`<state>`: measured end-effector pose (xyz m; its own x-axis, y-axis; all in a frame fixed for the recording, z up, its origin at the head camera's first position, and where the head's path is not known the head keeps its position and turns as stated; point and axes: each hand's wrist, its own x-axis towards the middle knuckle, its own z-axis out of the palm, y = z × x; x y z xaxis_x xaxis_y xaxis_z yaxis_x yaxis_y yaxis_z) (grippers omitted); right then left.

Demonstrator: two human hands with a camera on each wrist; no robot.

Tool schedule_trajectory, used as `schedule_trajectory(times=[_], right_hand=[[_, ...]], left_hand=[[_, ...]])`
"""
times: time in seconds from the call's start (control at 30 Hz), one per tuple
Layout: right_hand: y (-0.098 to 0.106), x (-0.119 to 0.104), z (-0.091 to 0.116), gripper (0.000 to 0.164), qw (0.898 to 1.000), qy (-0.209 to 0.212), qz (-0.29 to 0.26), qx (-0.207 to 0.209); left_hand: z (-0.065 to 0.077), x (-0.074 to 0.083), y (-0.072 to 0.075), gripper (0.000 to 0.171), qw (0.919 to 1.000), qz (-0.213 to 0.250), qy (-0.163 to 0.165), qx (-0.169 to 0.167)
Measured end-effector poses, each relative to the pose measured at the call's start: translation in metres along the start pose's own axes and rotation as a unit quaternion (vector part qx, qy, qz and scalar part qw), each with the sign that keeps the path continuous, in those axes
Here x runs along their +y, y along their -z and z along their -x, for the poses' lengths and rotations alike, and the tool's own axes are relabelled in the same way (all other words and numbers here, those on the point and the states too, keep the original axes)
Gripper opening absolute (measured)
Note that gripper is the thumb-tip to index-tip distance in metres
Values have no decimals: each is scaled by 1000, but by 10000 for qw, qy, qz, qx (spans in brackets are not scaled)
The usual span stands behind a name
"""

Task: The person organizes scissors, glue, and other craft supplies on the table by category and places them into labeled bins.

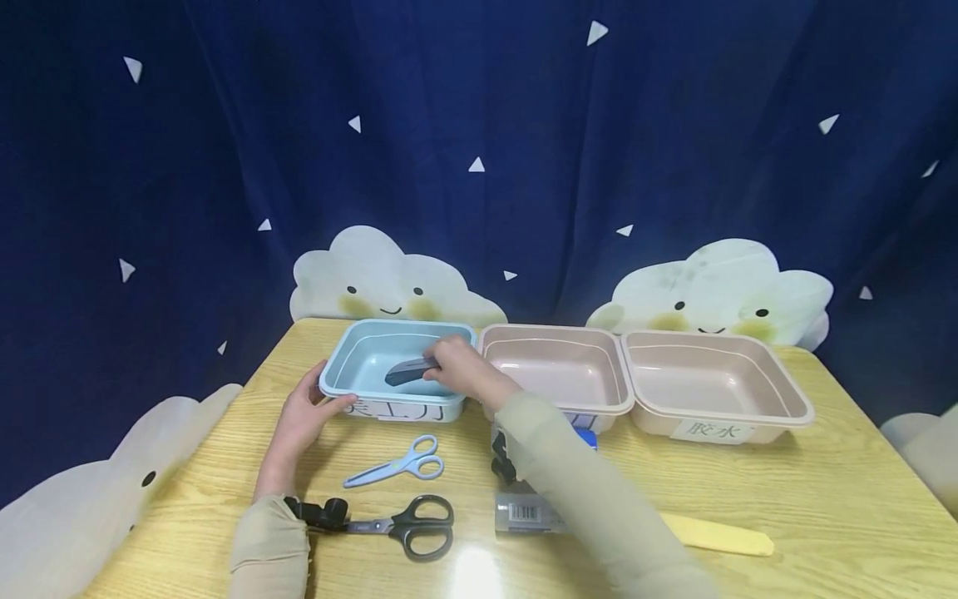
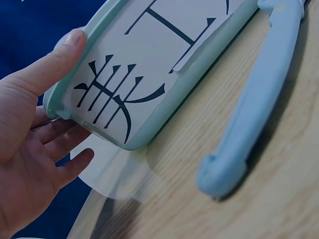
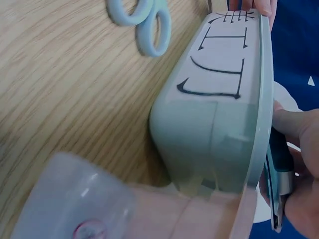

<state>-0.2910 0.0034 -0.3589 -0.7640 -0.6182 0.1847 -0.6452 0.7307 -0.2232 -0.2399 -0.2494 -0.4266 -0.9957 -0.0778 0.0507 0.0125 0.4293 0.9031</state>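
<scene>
My right hand (image 1: 460,366) pinches a dark utility knife (image 1: 407,372) over the inside of the light blue bin (image 1: 352,353). Seen from the right wrist, the knife (image 3: 280,169) is beside the bin's rim, its metal-tipped end in the fingers. At the bin's left front corner, my left hand (image 1: 299,416) grips the rim, thumb in front and other fingers behind or under it. A white label (image 2: 119,94) with black characters covers the bin's front wall.
Two pinkish bins (image 1: 550,333) stand in a row right of the blue one. Blue scissors (image 1: 400,463) and black-handled scissors (image 1: 419,526) lie in front. A clear barcoded container (image 1: 527,513) and a yellow object (image 1: 726,535) are partly under my right sleeve.
</scene>
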Motion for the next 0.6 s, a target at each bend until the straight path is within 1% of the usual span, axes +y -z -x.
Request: schedule_trajectory(times=[0.13, 0.2, 0.27, 0.4, 0.6], right_hand=[[-2, -7, -8, 21, 9993, -155, 177, -275], [-4, -9, -12, 26, 9986, -281, 169, -405], [-6, -11, -15, 28, 9980, -386, 75, -500], [-11, -11, -19, 30, 9969, -583, -24, -521], [-22, -11, -24, 27, 9957, -765, -84, -520]], left_hand=[[0, 0, 1, 96, 10000, -22, 45, -9], [-1, 1, 1, 96, 10000, -25, 67, 17], [-1, 1, 1, 96, 10000, -33, 78, 29], [-2, 1, 0, 95, 10000, -13, 33, 23], [-1, -1, -1, 93, 10000, 28, 37, 51]])
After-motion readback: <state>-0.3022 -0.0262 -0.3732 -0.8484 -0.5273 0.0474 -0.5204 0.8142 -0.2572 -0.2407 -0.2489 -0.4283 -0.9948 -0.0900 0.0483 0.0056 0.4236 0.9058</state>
